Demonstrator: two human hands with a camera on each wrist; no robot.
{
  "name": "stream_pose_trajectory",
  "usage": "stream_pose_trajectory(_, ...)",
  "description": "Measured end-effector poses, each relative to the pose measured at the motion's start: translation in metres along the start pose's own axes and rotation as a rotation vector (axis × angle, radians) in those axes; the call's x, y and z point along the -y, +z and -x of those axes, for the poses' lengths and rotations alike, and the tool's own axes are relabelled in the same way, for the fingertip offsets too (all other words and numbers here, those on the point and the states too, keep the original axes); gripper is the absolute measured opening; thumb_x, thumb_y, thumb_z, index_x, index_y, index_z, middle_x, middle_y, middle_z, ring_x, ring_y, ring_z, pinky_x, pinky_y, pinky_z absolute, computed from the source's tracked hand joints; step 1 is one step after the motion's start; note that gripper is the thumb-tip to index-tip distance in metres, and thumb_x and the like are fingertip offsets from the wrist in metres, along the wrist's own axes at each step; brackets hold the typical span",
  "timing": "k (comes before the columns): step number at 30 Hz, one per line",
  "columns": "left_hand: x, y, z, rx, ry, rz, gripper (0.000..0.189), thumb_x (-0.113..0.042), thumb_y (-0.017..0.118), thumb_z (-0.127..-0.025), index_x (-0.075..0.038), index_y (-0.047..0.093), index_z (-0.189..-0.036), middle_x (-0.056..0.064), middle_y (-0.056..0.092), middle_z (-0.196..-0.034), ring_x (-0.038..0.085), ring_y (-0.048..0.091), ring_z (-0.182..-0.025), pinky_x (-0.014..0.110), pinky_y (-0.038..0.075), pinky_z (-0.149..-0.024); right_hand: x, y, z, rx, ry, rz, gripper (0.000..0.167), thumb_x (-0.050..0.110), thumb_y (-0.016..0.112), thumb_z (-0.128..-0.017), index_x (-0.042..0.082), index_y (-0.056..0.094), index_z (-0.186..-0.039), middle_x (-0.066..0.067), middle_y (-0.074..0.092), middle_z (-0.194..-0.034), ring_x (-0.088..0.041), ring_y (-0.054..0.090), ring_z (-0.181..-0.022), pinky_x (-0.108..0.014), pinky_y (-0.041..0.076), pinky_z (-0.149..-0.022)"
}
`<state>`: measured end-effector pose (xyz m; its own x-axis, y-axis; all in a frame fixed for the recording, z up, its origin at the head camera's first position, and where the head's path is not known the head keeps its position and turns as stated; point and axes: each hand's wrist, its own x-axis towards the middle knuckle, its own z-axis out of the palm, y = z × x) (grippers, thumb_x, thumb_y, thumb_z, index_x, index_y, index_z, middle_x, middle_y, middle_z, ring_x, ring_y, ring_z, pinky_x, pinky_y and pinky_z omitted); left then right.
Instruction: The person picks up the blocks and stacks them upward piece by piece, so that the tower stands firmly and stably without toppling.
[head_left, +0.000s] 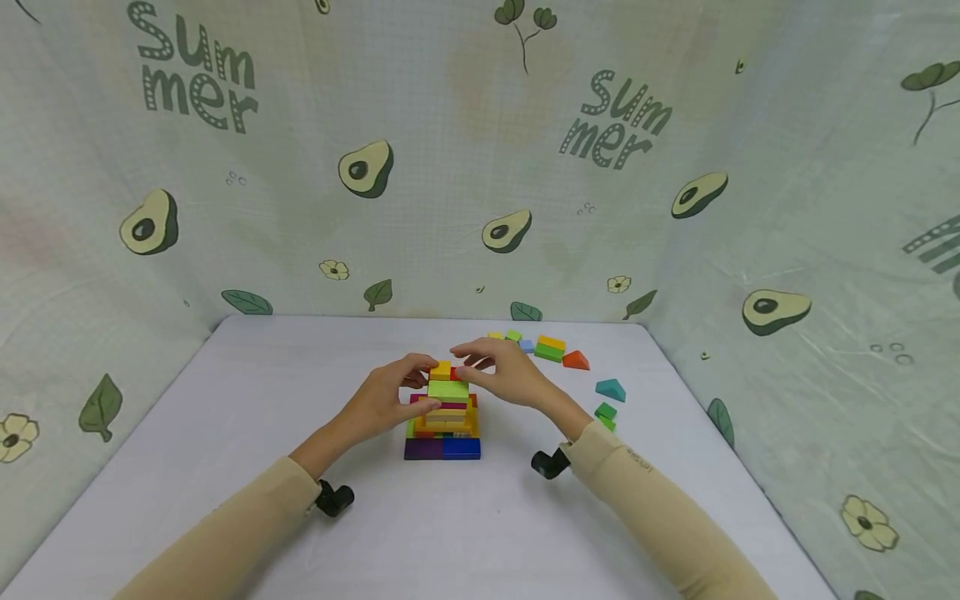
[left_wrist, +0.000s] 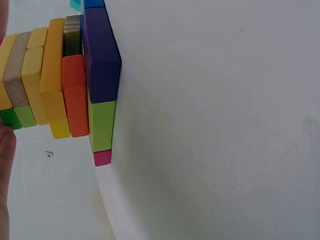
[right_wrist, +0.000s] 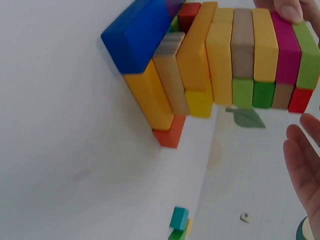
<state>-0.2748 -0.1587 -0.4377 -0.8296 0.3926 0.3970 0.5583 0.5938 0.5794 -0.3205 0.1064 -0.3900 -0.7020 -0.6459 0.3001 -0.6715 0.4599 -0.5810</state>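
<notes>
A tower of coloured wooden blocks point(head_left: 447, 417) stands on the white table, with a purple block point(left_wrist: 102, 55) and a blue block point(right_wrist: 137, 37) at its base. Near its top lies a lime block point(head_left: 447, 390), with a small yellow block point(head_left: 440, 369) and a red block point(head_left: 455, 374) above or behind it. My left hand point(head_left: 378, 404) holds the upper tower from the left, thumb at the front and a finger by the green end blocks. On the right, my right hand point(head_left: 508, 375) hovers beside the top, fingers loosely bent and apart from the blocks in the right wrist view.
Loose blocks lie behind and to the right of the tower: an orange and green pair point(head_left: 550, 348), a red-orange wedge point(head_left: 576, 360), a teal block point(head_left: 611, 389) and green blocks point(head_left: 606, 414). A printed cloth point(head_left: 435, 267) hangs along the table's back and sides.
</notes>
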Motion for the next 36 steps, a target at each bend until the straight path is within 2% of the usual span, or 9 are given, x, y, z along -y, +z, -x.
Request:
stream_pose_trajectory(5,-0.003,0.001,0.0,0.003,-0.031,0.016,0.065,-0.03,0.089,-0.089,-0.02,0.055,-0.144,0.005,0.07,-0.126,0.023,0.071,-0.112,0.048,0.062,-0.097,-0.036,-0.015,0.007,0.007,0.062,0.055,0.041,0.021,0.07,-0.105,0.013,0.065,-0.145,-0.006,0.069,-0.135,-0.027,0.068,-0.118,-0.043,0.059,-0.102)
stream_pose_trajectory(9,-0.005,-0.001,0.0,0.004,-0.046,0.013,0.063,-0.029,0.089,-0.089,-0.019,0.056,-0.142,0.005,0.07,-0.126,0.023,0.071,-0.112,0.048,0.062,-0.097,-0.068,-0.018,0.008,0.067,0.155,0.14,0.049,0.017,0.071,-0.103,0.013,0.06,-0.151,-0.012,0.064,-0.141,-0.038,0.062,-0.125,-0.047,0.059,-0.102)
stream_pose_trajectory(14,-0.007,-0.001,0.0,0.009,-0.051,0.008,0.061,-0.029,0.088,-0.09,-0.018,0.057,-0.141,0.006,0.07,-0.125,0.024,0.071,-0.112,0.049,0.061,-0.097,-0.094,-0.013,0.004,0.131,0.248,0.196,0.055,0.015,0.07,-0.104,0.013,0.054,-0.156,-0.016,0.052,-0.155,-0.039,0.058,-0.131,-0.051,0.056,-0.106)
stream_pose_trajectory(17,-0.007,-0.001,0.0,0.012,-0.056,0.01,0.061,-0.029,0.089,-0.09,-0.018,0.057,-0.141,0.006,0.07,-0.126,0.024,0.071,-0.113,0.049,0.061,-0.097,-0.101,-0.009,-0.001,0.156,0.296,0.207,0.056,0.016,0.067,-0.104,0.013,0.051,-0.158,-0.016,0.045,-0.163,-0.038,0.054,-0.139,-0.055,0.049,-0.115)
stream_pose_trajectory(20,-0.007,-0.001,-0.001,0.016,-0.064,0.011,0.061,-0.029,0.089,-0.089,-0.018,0.058,-0.141,0.006,0.07,-0.126,0.025,0.071,-0.113,0.05,0.061,-0.097,-0.106,-0.005,-0.007,0.19,0.343,0.23,0.058,0.017,0.065,-0.106,0.015,0.048,-0.161,-0.013,0.038,-0.169,-0.036,0.044,-0.15,-0.055,0.038,-0.123)
stream_pose_trajectory(24,-0.008,-0.001,-0.002,0.019,-0.072,0.008,0.06,-0.029,0.089,-0.09,-0.018,0.059,-0.14,0.006,0.07,-0.125,0.025,0.071,-0.113,0.049,0.061,-0.097,-0.109,-0.001,-0.012,0.226,0.363,0.262,0.061,0.018,0.064,-0.105,0.015,0.045,-0.162,-0.013,0.036,-0.17,-0.036,0.034,-0.157,-0.054,0.032,-0.127)
stream_pose_trajectory(29,-0.008,-0.001,-0.003,0.03,-0.074,0.003,0.059,-0.029,0.088,-0.09,-0.018,0.058,-0.141,0.006,0.07,-0.126,0.025,0.07,-0.114,0.047,0.062,-0.097,-0.112,0.001,-0.013,0.246,0.349,0.314,0.058,0.018,0.068,-0.103,0.011,0.052,-0.158,-0.016,0.041,-0.166,-0.037,0.042,-0.15,-0.052,0.036,-0.125)
stream_pose_trajectory(36,-0.006,-0.002,-0.002,0.034,-0.077,0.0,0.06,-0.029,0.088,-0.09,-0.018,0.058,-0.141,0.005,0.07,-0.127,0.025,0.07,-0.114,0.047,0.061,-0.098,-0.111,-0.001,-0.007,0.221,0.313,0.312,0.04,0.014,0.07,-0.102,0.01,0.069,-0.142,-0.016,0.053,-0.151,-0.032,0.055,-0.13,-0.047,0.048,-0.116)
